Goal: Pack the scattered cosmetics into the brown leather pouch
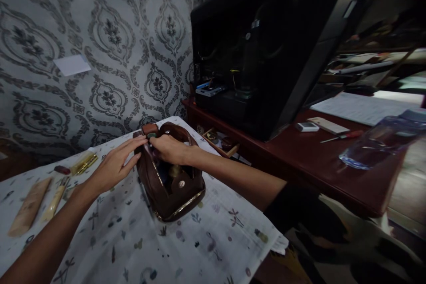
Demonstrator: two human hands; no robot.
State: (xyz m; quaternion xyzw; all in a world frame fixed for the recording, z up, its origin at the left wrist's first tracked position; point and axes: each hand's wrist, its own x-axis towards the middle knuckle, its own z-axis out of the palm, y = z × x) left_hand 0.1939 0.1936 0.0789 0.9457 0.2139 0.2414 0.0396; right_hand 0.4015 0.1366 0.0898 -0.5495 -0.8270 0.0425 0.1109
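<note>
A brown leather handbag (156,195) sits on the patterned white cloth (133,239), its zipped top gaping and a round snap showing inside. My left hand (118,164) rests against the bag's left upper edge, fingers stretched out and thumb apart. From the right, my right hand (169,148) reaches into the bag's opening near the strap end. Its fingertips are hidden inside, so whatever they touch does not show. A rounded gold-coloured item (175,170) is visible in the bag. Left of my left forearm lie a beige tube (29,206) and a slim cream-and-gold tube (55,199).
Gold-coloured items (85,164) and a dark red piece (62,170) lie at the cloth's left. A black glass-sided case (266,66) stands on the reddish-brown desk (333,173), near a clear bottle (372,142), a screwdriver (351,135) and papers (362,106). Below is an open drawer (229,151).
</note>
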